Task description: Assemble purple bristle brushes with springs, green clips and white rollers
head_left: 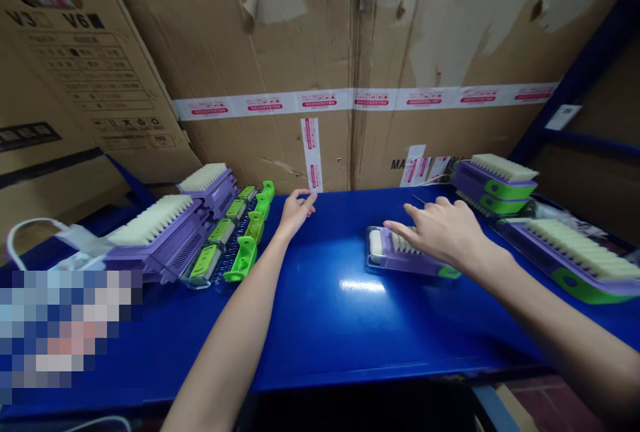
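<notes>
My left hand [298,212] hovers near the back of the blue table, fingers loosely bent and apart from the thumb, with nothing in it. Beside it on the left stands a row of bright green plastic brackets [244,259]. My right hand [445,229] is over a purple brush-like unit [376,245] with a clear end cover, white bristles and a green end. Its thumb points left, apart from the bent fingers, and it hides part of the unit. Whether it touches the unit I cannot tell. A thin dark piece [419,199] shows beside the right fingertips.
Purple units with white bristles [150,222] are stacked at left, beside small clear-and-green blocks [206,260]. More purple-and-green units [580,259] lie at right. Cardboard [280,52] walls the back. A white cable [30,222] loops at far left.
</notes>
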A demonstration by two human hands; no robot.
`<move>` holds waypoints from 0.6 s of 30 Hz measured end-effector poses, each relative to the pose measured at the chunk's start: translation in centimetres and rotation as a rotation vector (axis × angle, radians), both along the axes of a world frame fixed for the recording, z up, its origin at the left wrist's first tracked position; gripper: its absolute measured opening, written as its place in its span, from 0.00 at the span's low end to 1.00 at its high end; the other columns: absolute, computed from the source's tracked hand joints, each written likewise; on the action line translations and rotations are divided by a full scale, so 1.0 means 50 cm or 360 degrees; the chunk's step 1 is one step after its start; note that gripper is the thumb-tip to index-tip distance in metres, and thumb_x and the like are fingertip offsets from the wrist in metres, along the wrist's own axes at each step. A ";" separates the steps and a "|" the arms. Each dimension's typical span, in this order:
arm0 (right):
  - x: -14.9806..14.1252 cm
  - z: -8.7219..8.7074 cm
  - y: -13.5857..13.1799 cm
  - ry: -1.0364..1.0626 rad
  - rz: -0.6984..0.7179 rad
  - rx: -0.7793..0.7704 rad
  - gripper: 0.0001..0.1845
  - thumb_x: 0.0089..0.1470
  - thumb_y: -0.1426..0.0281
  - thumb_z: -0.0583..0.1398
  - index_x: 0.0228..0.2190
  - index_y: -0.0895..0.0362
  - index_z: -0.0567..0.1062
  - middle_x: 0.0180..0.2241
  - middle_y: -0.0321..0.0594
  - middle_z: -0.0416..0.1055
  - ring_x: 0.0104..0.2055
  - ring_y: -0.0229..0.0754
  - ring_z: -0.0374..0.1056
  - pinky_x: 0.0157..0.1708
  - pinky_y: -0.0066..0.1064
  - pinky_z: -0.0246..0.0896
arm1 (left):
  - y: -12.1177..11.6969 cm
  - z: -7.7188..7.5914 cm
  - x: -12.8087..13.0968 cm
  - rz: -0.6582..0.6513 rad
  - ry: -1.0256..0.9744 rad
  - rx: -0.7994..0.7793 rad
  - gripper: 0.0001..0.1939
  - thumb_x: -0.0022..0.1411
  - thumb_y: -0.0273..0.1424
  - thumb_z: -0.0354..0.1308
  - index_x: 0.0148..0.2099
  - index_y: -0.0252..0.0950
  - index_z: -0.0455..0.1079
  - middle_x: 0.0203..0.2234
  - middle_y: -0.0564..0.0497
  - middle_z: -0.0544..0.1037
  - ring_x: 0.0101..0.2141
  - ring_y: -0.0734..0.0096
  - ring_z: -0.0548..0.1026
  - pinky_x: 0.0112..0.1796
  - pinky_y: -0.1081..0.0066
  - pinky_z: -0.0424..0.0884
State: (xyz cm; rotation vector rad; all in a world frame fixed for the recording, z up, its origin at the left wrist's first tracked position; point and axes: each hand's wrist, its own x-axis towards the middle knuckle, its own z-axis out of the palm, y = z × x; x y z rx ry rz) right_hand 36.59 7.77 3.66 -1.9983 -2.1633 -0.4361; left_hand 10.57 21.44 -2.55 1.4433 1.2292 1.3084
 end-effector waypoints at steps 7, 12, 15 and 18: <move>0.014 -0.071 -0.111 0.0074 0.0502 -0.0045 0.39 0.53 0.45 0.53 0.61 0.50 0.60 0.51 0.51 0.69 0.47 0.58 0.67 0.39 0.47 0.62 | -0.002 -0.002 0.002 0.0000 0.0045 0.0025 0.23 0.51 0.45 0.63 0.42 0.34 0.66 0.16 0.56 0.71 0.18 0.76 0.68 0.24 0.75 0.63; 0.013 -0.069 -0.106 0.0167 0.0523 0.0119 0.35 0.55 0.49 0.54 0.60 0.50 0.62 0.55 0.50 0.65 0.54 0.58 0.62 0.46 0.50 0.61 | -0.005 -0.001 0.004 0.0016 0.0061 0.0048 0.23 0.50 0.46 0.64 0.41 0.34 0.66 0.15 0.57 0.71 0.18 0.77 0.67 0.24 0.75 0.62; 0.040 -0.040 -0.103 0.0365 0.0508 0.0324 0.32 0.58 0.51 0.51 0.60 0.50 0.61 0.56 0.49 0.64 0.58 0.54 0.60 0.52 0.49 0.60 | -0.007 0.001 0.005 0.0009 0.0051 0.0027 0.23 0.50 0.45 0.64 0.41 0.34 0.66 0.15 0.57 0.71 0.18 0.77 0.67 0.24 0.75 0.62; 0.105 -0.020 -0.118 0.0485 0.0265 0.0679 0.32 0.58 0.51 0.51 0.60 0.49 0.61 0.54 0.51 0.66 0.58 0.54 0.60 0.54 0.48 0.58 | -0.008 0.003 0.004 -0.0005 0.0052 0.0024 0.23 0.51 0.44 0.64 0.42 0.34 0.66 0.15 0.57 0.71 0.18 0.77 0.67 0.24 0.75 0.62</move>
